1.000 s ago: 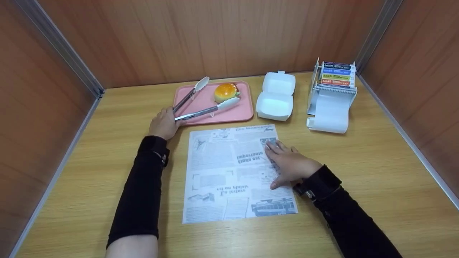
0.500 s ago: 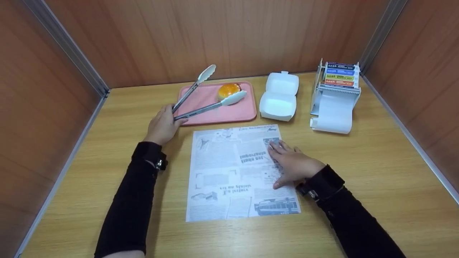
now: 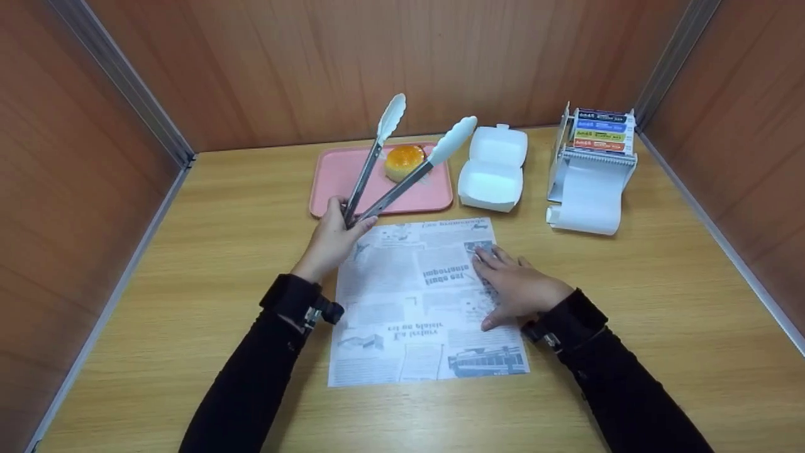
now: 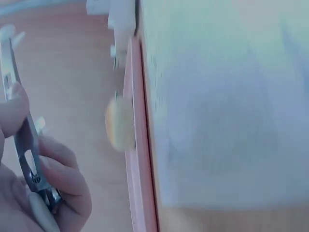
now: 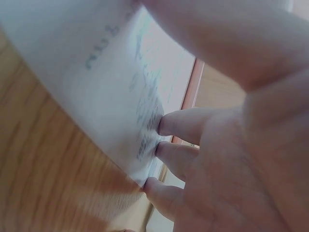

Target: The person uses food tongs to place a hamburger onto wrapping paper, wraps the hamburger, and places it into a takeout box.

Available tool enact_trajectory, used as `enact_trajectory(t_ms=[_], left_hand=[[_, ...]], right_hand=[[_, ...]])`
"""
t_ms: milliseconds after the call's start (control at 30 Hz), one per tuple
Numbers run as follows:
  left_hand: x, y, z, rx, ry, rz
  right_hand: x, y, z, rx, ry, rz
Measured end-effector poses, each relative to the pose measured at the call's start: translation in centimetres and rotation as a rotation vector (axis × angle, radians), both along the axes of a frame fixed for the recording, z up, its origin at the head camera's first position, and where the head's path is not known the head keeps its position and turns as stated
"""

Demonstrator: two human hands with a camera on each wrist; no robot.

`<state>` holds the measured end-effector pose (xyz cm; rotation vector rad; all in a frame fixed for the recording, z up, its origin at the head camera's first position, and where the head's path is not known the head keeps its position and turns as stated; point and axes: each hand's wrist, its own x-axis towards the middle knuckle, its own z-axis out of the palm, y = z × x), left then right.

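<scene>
Wood-grain worktop point(image 3: 188, 302): my left hand point(image 3: 330, 242) grips open white-tipped steel tongs point(image 3: 402, 167) at the hinge; my right hand point(image 3: 512, 289) lies flat on newsprint paper point(image 3: 402, 314). Orange burger bun point(image 3: 402, 160) at 12 o'clock may slip if pinched off-centre.

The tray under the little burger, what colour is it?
The tray is pink. The head view shows it best, with the burger sitting on it.

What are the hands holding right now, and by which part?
The left hand grips the tongs at the hinge end, with the tips raised and apart. The right hand holds nothing; it lies flat on the paper.
</scene>
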<state>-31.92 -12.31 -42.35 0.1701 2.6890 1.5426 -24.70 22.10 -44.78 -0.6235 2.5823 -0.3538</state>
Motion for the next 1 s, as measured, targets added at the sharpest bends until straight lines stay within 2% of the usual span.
enact_trajectory(t_ms=[200, 367, 533, 633, 733, 833, 900, 1000], left_hand=[[2.1, 2.8, -1.7, 0.047, 0.047, 0.05], [2.6, 4.0, -3.0, 0.1, 0.12, 0.049], [2.8, 4.7, -2.8, 0.14, 0.175, 0.032], [3.1, 5.1, -2.5, 0.15, 0.191, 0.028], [3.5, 5.4, -2.2, 0.16, 0.206, 0.033], [3.9, 6.0, -1.8, 0.175, 0.228, 0.047], [4.1, 6.5, -1.5, 0.175, 0.245, 0.058], [4.5, 7.2, -1.4, 0.134, 0.271, 0.07]], right_hand=[[-0.1, -0.1, 0.0, 0.005, -0.007, -0.012], [-0.1, -0.1, 0.0, 0.0, 0.005, -0.019], [-0.3, -0.1, 0.1, -0.001, 0.04, -0.054], [-0.6, -0.4, 0.3, -0.07, 0.158, -0.101], [-0.9, -1.4, 0.7, -0.252, 0.319, -0.214], [-1.0, -3.1, 1.5, -0.54, 0.367, -0.338], [-1.0, -4.5, 2.1, -0.741, 0.31, -0.428], [-1.0, -6.9, 2.5, -1.063, 0.15, -0.559]])
